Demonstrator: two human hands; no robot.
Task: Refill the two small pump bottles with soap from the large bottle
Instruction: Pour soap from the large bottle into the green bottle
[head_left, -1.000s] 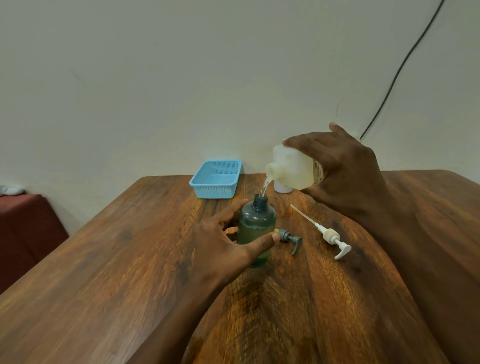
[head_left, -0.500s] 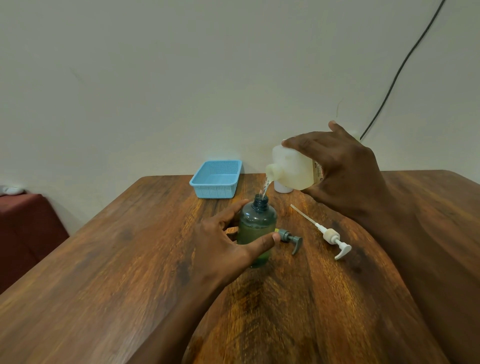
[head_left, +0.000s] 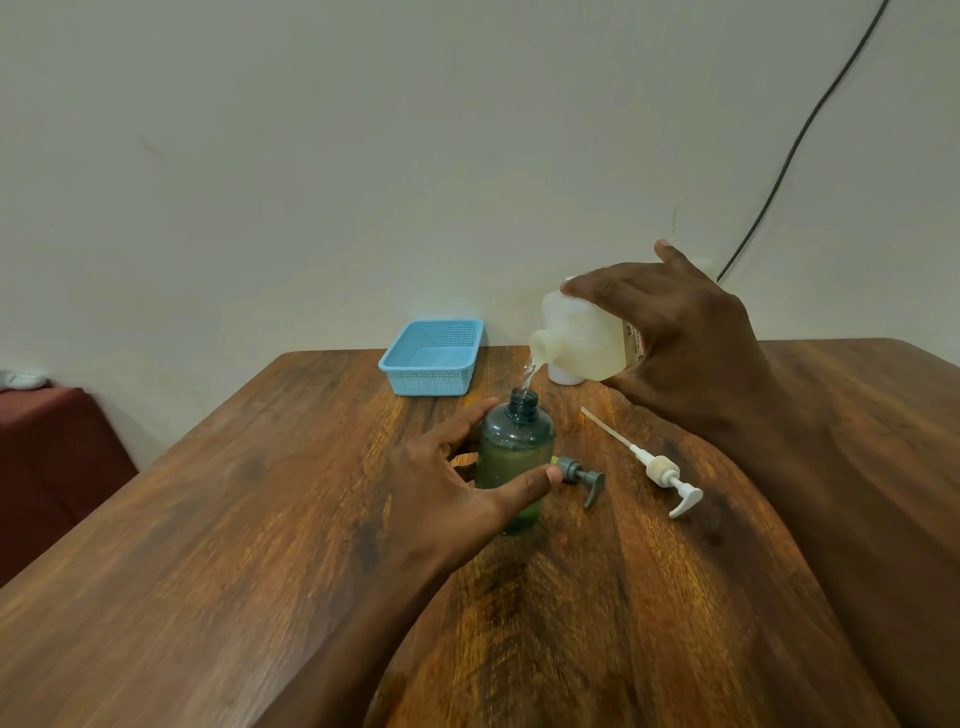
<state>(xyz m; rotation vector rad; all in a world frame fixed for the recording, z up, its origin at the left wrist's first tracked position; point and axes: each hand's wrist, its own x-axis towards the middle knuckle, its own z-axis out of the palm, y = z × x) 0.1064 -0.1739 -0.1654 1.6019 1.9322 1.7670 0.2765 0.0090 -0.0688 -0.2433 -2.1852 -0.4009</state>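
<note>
the green pump bottle stands upright on the desk, neck uncapped, with greenish soap up to just below its shoulder. the left grip curls round its body. just above and right of its neck, the large bottle, pale with yellowish soap, is tipped mouth-down, wrapped by the right grip. a thin stream runs from the mouth into the neck. just right of the green bottle lies a grey pump head, and farther right a white pump with its tube. behind it a small white bottle is mostly hidden. behind and left sits a blue basket.
</note>
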